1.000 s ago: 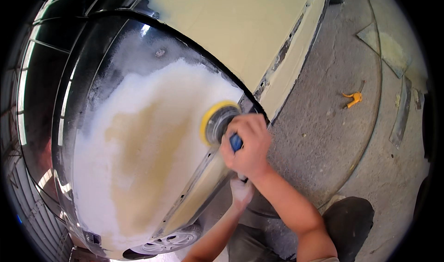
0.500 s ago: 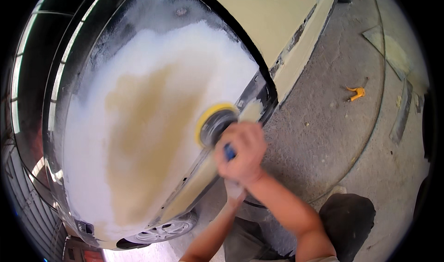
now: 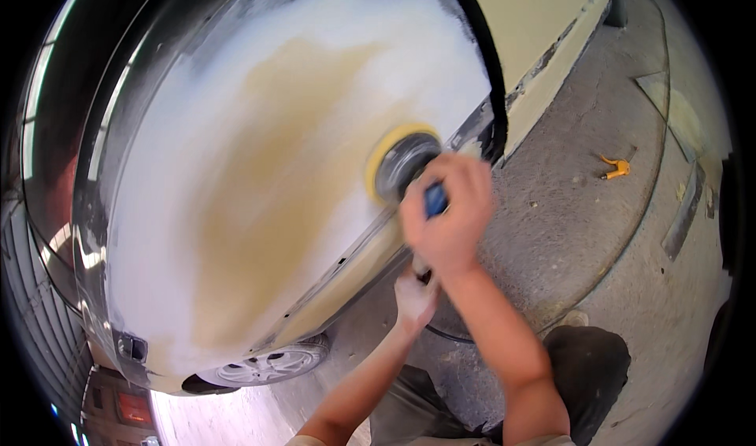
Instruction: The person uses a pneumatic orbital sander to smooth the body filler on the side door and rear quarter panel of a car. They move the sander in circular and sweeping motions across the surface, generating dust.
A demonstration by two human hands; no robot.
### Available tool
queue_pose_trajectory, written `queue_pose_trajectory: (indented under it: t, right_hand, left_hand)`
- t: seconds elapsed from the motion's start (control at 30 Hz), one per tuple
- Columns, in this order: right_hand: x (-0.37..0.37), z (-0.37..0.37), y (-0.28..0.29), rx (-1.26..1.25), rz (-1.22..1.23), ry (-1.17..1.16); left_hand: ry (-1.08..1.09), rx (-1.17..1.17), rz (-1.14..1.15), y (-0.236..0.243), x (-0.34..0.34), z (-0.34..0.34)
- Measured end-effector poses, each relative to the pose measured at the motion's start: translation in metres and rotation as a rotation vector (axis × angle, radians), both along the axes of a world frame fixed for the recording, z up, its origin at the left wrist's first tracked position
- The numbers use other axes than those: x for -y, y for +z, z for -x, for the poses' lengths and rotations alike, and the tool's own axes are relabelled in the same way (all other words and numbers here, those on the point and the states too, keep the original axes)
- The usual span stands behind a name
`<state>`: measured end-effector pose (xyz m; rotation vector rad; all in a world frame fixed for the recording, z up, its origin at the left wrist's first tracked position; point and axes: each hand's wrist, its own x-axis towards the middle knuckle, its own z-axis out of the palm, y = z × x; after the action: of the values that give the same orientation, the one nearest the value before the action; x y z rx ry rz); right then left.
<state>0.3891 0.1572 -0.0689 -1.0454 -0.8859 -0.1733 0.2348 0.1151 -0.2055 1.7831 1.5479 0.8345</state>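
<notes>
My right hand [image 3: 453,210] is wrapped round the top of a round sander [image 3: 403,162], with a bit of its blue body showing between thumb and fingers. The sander's yellow-rimmed pad rests tilted against the car door [image 3: 157,210], near the lower edge. Behind it, my left hand [image 3: 415,298] is closed on the sander's rear end, which is partly hidden. Pale, dusty sanded coating covers most of the door, with a large tan patch [image 3: 272,194] in the middle. The sanding face is hidden against the panel.
A wheel [image 3: 272,366] is below the door at the lower left. Beyond a dark gap lies a cream-coloured panel [image 3: 535,21]. On the concrete floor to the right are a yellow air blow gun [image 3: 617,167], a curved hose [image 3: 630,245] and flat scrap pieces [image 3: 683,210].
The sander and both hands have shifted up and to the right in the picture, slightly along the door. The whole view has shifted too. Both hands keep their hold.
</notes>
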Motion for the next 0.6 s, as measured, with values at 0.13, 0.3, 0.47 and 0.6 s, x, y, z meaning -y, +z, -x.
queue_pose_trajectory:
  t: [0.13,0.3,0.47,0.6]
  right_hand:
    - [0.047,0.097,-0.018,0.206,-0.030,0.156]
    - [0.055,0.115,-0.014,0.431,-0.187,0.165]
    - [0.017,0.042,0.001,0.035,0.000,0.000]
    - [0.039,0.080,0.011,0.132,0.023,0.064]
  left_hand:
    - [0.011,0.468,-0.069,-0.036,0.046,0.053]
    - [-0.020,0.610,-0.049,-0.056,0.055,0.056]
    - [0.026,0.007,-0.028,0.017,0.033,0.020]
    - [0.013,0.106,0.088,-0.007,0.049,0.059]
